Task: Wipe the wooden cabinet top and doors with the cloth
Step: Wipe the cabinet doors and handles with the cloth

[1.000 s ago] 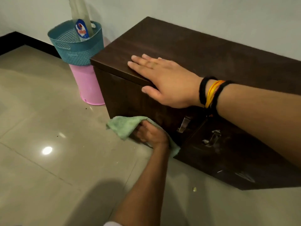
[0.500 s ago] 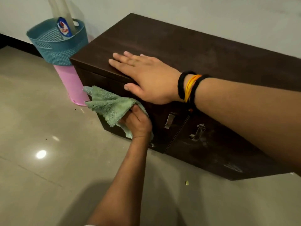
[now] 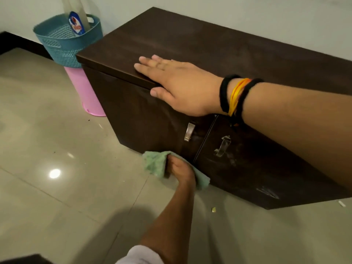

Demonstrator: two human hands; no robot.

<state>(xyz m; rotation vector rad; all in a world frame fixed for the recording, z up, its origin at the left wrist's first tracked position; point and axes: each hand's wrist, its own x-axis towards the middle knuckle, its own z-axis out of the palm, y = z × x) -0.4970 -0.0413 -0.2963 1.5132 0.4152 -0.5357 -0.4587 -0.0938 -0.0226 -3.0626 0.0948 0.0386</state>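
A dark brown wooden cabinet [image 3: 200, 44] stands low on the floor against the wall. Its left door [image 3: 133, 115] and right door [image 3: 257, 168] are shut, each with a metal handle. My left hand [image 3: 180, 169] grips a crumpled green cloth [image 3: 154, 163] and presses it against the bottom of the left door, near the gap between the doors. My right hand [image 3: 181, 86], with black and orange bands at the wrist, lies flat on the front edge of the cabinet top, fingers spread and holding nothing. White smears show on the right door.
A teal mesh basket [image 3: 62, 48] with a spray bottle [image 3: 76, 23] sits on a pink bin [image 3: 85, 92], touching the cabinet's left end. Glossy floor tiles [image 3: 57, 187] spread to the left and front. Small scraps [image 3: 213, 209] lie on the floor near the cabinet base.
My left hand has swept the cloth from the upper left of the left door down to its bottom edge near the door gap. My right hand stays flat on the top.
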